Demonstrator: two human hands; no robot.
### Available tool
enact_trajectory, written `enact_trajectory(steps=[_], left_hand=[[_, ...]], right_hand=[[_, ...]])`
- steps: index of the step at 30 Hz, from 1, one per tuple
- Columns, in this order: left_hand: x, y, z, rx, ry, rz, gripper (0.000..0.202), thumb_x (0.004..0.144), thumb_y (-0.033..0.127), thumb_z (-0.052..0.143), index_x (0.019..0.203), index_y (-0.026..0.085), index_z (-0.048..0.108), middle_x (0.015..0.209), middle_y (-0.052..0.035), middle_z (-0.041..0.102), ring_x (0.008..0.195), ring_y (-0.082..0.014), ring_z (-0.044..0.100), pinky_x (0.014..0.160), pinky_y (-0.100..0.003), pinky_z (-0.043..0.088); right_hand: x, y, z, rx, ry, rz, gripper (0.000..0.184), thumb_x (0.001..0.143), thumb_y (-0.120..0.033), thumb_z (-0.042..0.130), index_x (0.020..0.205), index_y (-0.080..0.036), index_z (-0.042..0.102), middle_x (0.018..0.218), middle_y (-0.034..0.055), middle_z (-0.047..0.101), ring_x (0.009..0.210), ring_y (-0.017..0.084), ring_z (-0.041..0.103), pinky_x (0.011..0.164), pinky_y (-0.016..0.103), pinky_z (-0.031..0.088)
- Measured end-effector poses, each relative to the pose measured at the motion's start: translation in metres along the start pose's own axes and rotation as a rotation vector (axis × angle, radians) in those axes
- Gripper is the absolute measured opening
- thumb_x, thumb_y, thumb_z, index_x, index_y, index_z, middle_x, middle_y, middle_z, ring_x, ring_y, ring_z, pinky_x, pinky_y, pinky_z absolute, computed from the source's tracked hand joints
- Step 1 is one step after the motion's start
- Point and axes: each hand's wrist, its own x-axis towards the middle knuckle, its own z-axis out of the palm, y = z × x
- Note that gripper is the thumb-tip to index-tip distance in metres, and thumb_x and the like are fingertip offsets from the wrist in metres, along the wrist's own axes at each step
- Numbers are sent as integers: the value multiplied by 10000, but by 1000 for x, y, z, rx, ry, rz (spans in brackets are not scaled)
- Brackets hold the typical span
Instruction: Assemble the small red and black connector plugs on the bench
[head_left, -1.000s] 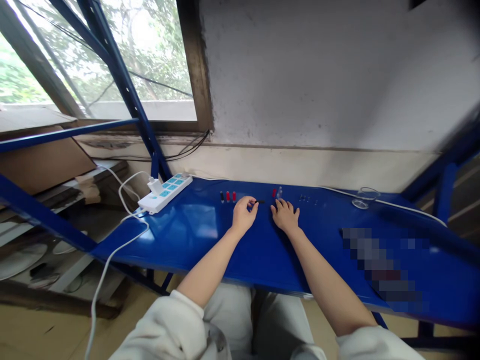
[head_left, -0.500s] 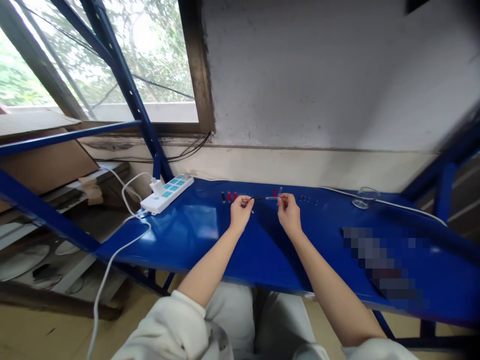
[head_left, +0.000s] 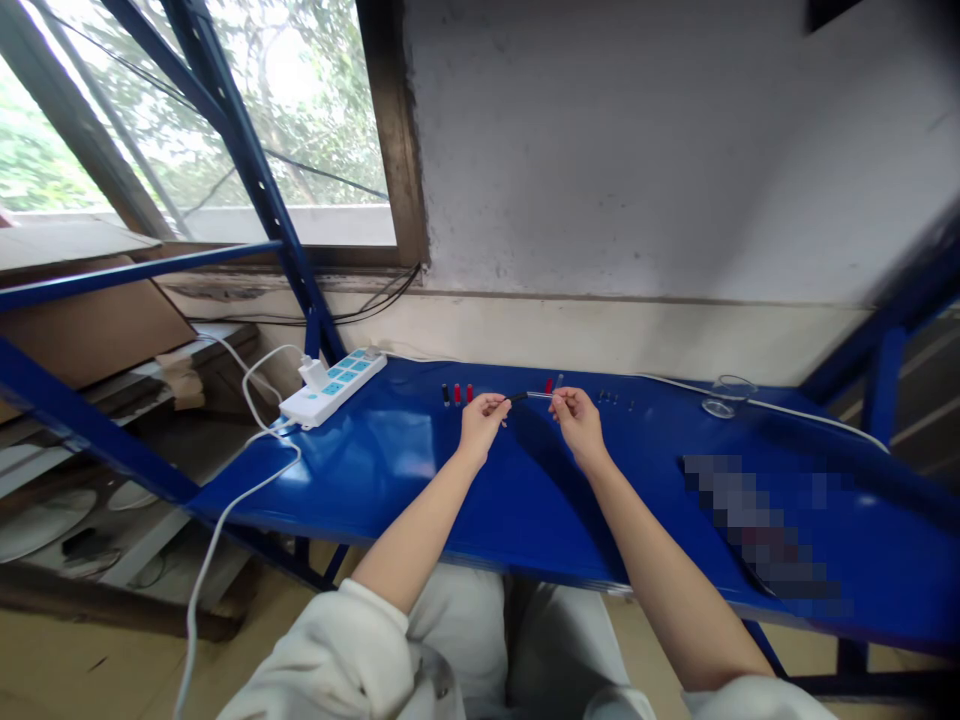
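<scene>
My left hand (head_left: 482, 421) is raised a little above the blue table (head_left: 390, 470), fingers pinched on a small black part (head_left: 516, 398) that sticks out to the right. My right hand (head_left: 577, 416) is pinched on a thin clear tube (head_left: 538, 395) pointing left, its tip meeting the black part. Behind my hands stand small red and black caps (head_left: 457, 394) in a row, another red cap (head_left: 549, 385), and several tiny dark pieces (head_left: 611, 397).
A white power strip with blue sockets (head_left: 332, 386) lies at the table's far left, its cord (head_left: 217, 520) hanging off the edge. A clear dish (head_left: 724, 400) and a thin white cable (head_left: 817, 415) lie far right. Blue rack struts (head_left: 247, 160) and a window stand left.
Both hands lifted off the table, each pinching a small piece. They then drew together until the clear tube's tip reached the black part.
</scene>
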Motion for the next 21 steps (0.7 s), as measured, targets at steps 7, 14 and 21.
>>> enact_trajectory(steps=[7, 14, 21], left_hand=[[2, -1, -2, -56, -49, -12, 221, 664, 282, 650, 818, 134, 592, 747, -54, 649, 559, -94, 552, 514, -220, 419], [-1, -4, 0, -47, -125, 3, 229, 664, 272, 654, 843, 134, 613, 728, -46, 652, 564, -87, 554, 528, -209, 403], [-1, -5, 2, -36, -171, 18, 265, 645, 305, 672, 839, 137, 607, 703, -35, 634, 583, -94, 559, 544, -213, 414]], right_hand=[[1, -2, -4, 18, -50, 5, 271, 732, -431, 513, 841, -183, 488, 630, -12, 524, 543, 105, 473, 560, 262, 404], [-3, -3, 4, 46, -142, -18, 262, 742, -412, 526, 855, -177, 495, 620, -16, 536, 532, 99, 479, 555, 256, 400], [-3, -4, 3, 56, -136, -13, 278, 737, -432, 536, 846, -178, 505, 616, -15, 542, 528, 100, 481, 552, 255, 403]])
